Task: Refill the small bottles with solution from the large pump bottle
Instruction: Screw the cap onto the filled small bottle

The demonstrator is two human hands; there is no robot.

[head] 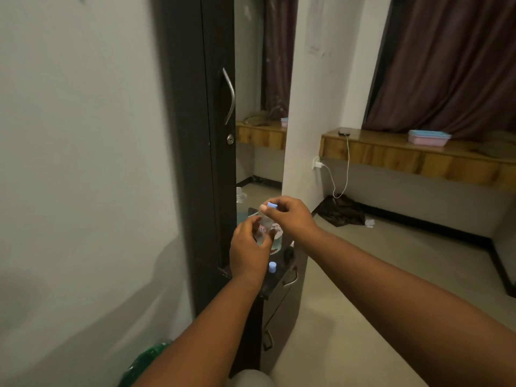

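My left hand (250,247) grips the body of a small clear bottle (264,226) with a white label, held upright above a dark cabinet top (272,286). My right hand (290,216) pinches the bottle's light blue cap (271,205) at the top. Behind the hands stands a larger clear bottle (276,240) with bluish liquid, mostly hidden; its pump cannot be seen. A second small bottle with a blue cap (272,266) stands on the cabinet top just below my hands.
A dark wardrobe door (201,135) with a metal handle stands to the left, a white wall beside it. A drawer unit (282,303) is under the cabinet top. A green bag (148,361) lies at lower left. Wooden shelf (418,157) with a pink box at right.
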